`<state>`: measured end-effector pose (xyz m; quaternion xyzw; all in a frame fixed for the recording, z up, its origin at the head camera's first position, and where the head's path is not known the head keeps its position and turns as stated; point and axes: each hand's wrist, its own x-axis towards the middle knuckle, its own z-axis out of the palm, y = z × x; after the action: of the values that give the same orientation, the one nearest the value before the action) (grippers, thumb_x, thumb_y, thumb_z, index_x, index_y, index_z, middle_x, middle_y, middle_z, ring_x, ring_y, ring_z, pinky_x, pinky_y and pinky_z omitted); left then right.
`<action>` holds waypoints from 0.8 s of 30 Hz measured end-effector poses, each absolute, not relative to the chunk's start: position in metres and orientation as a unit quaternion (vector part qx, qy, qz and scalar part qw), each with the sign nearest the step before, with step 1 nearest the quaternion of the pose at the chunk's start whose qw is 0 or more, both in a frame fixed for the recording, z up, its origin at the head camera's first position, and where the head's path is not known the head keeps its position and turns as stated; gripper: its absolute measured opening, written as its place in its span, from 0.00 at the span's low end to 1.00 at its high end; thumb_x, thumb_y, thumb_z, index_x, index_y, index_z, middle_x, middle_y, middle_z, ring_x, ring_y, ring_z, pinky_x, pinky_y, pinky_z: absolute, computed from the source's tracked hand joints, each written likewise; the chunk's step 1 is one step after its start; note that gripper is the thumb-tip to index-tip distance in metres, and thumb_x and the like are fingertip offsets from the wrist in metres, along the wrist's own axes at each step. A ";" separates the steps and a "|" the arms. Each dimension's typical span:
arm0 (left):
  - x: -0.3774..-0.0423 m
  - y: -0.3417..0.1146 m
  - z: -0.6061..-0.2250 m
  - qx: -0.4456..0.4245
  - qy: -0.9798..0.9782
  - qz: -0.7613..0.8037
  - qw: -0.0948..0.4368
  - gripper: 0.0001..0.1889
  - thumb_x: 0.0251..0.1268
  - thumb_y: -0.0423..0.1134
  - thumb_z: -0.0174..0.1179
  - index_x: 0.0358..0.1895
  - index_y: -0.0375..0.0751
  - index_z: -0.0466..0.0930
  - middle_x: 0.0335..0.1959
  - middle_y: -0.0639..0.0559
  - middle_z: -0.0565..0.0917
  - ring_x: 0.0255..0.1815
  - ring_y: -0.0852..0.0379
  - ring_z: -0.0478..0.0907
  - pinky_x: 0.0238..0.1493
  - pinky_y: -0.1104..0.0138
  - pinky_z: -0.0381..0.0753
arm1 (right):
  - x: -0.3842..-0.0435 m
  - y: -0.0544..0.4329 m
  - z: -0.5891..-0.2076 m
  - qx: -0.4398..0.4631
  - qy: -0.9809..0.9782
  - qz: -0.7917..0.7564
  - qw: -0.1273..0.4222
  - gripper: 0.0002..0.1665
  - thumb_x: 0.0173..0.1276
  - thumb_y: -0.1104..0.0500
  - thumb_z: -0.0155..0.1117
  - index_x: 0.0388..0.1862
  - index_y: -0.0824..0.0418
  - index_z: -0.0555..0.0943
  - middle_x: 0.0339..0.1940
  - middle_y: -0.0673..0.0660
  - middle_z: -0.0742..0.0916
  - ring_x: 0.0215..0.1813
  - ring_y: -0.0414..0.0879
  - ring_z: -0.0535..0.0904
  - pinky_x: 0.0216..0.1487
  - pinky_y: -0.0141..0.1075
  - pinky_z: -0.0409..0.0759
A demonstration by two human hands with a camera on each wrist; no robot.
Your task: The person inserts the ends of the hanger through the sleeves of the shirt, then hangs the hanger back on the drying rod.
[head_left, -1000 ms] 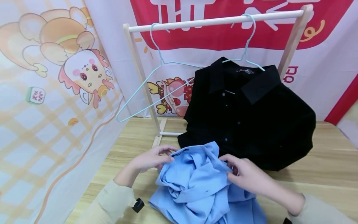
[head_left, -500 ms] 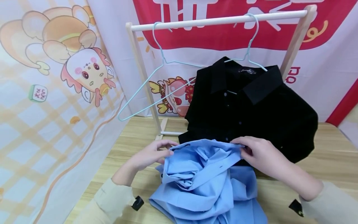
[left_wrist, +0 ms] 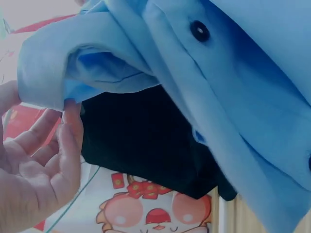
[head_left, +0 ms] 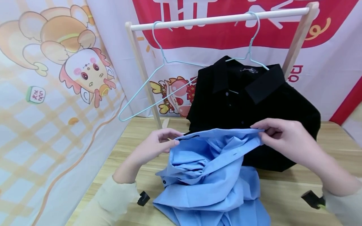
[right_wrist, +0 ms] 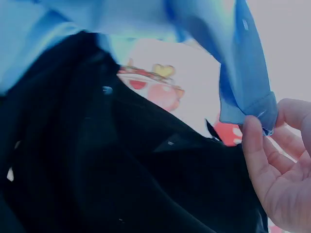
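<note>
A crumpled light blue shirt (head_left: 209,188) with dark buttons lies in the front middle of the table, its upper edge lifted and stretched between both hands. My left hand (head_left: 155,142) pinches the left end of that edge, near a small black label. The right end is pinched by my right hand (head_left: 285,133), in front of the black shirt. In the left wrist view, thumb and fingers of the left hand (left_wrist: 43,155) grip a folded blue band. The right wrist view has the right hand (right_wrist: 282,155) pinching the corner of a blue strip.
Behind the blue shirt, a black collared shirt (head_left: 254,97) hangs on a pale blue hanger from a wooden rack (head_left: 220,20). A bare pale blue hanger (head_left: 141,88) hangs to its left. The table (head_left: 311,166) has a wood-grain top; a printed cloth (head_left: 56,125) covers the left wall.
Both hands have risen and the right hand has moved right, so the blue shirt's upper edge is now pulled wide and nearly straight. The black shirt and hangers stay in place.
</note>
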<state>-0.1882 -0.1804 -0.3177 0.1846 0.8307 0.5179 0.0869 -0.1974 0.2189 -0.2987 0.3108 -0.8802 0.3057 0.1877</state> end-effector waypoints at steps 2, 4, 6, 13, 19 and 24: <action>-0.190 -0.176 -0.322 0.181 0.831 0.519 0.092 0.18 0.76 0.41 0.59 0.62 0.37 0.80 0.52 0.44 0.83 0.47 0.50 0.80 0.49 0.52 0.85 | -0.197 0.223 -0.299 0.299 -0.882 0.319 0.178 0.17 0.65 0.72 0.70 0.50 0.57 0.87 0.37 0.49 0.86 0.31 0.38 0.78 0.35 0.22 0.79; -0.192 -0.172 -0.330 0.176 0.829 0.519 0.109 0.18 0.77 0.42 0.58 0.61 0.36 0.80 0.51 0.44 0.83 0.49 0.51 0.80 0.50 0.52 0.85 | -0.198 0.224 -0.304 0.291 -0.886 0.322 0.165 0.15 0.66 0.71 0.68 0.49 0.57 0.87 0.35 0.48 0.86 0.30 0.38 0.78 0.33 0.24 0.80; -0.193 -0.171 -0.340 0.178 0.830 0.513 0.128 0.18 0.78 0.44 0.58 0.62 0.36 0.79 0.52 0.44 0.82 0.50 0.51 0.79 0.50 0.53 0.85 | -0.199 0.224 -0.314 0.284 -0.894 0.316 0.145 0.14 0.67 0.70 0.68 0.48 0.57 0.87 0.33 0.47 0.85 0.29 0.38 0.77 0.31 0.27 0.80; -0.183 -0.181 -0.353 0.255 0.820 0.473 0.197 0.28 0.71 0.48 0.66 0.68 0.41 0.73 0.58 0.47 0.79 0.49 0.51 0.81 0.48 0.57 0.84 | -0.204 0.226 -0.343 0.262 -0.915 0.302 0.062 0.12 0.69 0.67 0.67 0.50 0.58 0.86 0.29 0.46 0.82 0.27 0.37 0.74 0.25 0.32 0.77; -0.168 -0.190 -0.357 0.290 0.811 0.450 0.237 0.43 0.58 0.47 0.77 0.76 0.48 0.65 0.66 0.50 0.73 0.57 0.50 0.76 0.50 0.60 0.82 | -0.203 0.225 -0.351 0.253 -0.910 0.326 0.031 0.14 0.70 0.68 0.64 0.52 0.58 0.84 0.28 0.47 0.82 0.25 0.38 0.76 0.25 0.33 0.78; -0.165 -0.188 -0.366 0.265 0.833 0.448 0.186 0.36 0.65 0.42 0.72 0.74 0.44 0.68 0.60 0.49 0.79 0.55 0.52 0.78 0.52 0.60 0.82 | -0.201 0.224 -0.358 0.255 -0.862 0.432 -0.069 0.20 0.76 0.65 0.60 0.65 0.64 0.77 0.48 0.63 0.87 0.40 0.44 0.86 0.34 0.38 0.86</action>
<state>-0.1650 -0.1883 -0.3664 0.2649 0.8332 0.4482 0.1862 -0.2009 0.2242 -0.3578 0.2552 -0.8622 0.4320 -0.0692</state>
